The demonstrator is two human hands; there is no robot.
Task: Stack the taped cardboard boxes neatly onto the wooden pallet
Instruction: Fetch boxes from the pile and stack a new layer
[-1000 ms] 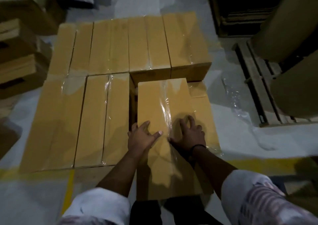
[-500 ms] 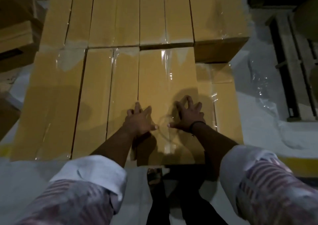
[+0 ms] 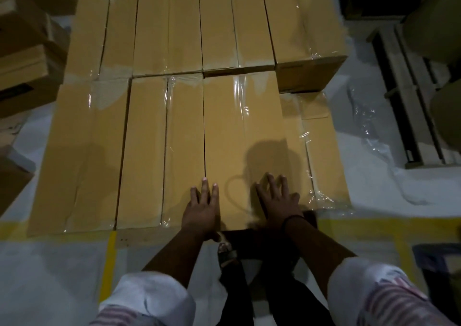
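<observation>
Several long taped cardboard boxes lie side by side in two rows, forming a flat layer. The newest box [image 3: 239,136] sits in the near row, flush against its left neighbour [image 3: 159,151] and butted to the far row [image 3: 217,26]. My left hand [image 3: 202,208] lies flat on its near end with straight fingers, at the seam. My right hand [image 3: 277,198] presses flat beside it, fingers spread. A lower box [image 3: 321,151] shows to the right, one layer down. The pallet is hidden except a wooden edge [image 3: 139,237] under the near row.
More cardboard cartons [image 3: 27,59] are stacked at the left. An empty wooden pallet [image 3: 409,96] lies on the floor to the right, with loose plastic film [image 3: 366,116] beside it. Yellow floor tape [image 3: 108,268] runs near my feet. Large paper rolls [image 3: 439,19] stand at the far right.
The box slid forward from overhanging the near edge into the gap, now flush with the rows. Both hands stayed flat on its near end, and I stepped closer.
</observation>
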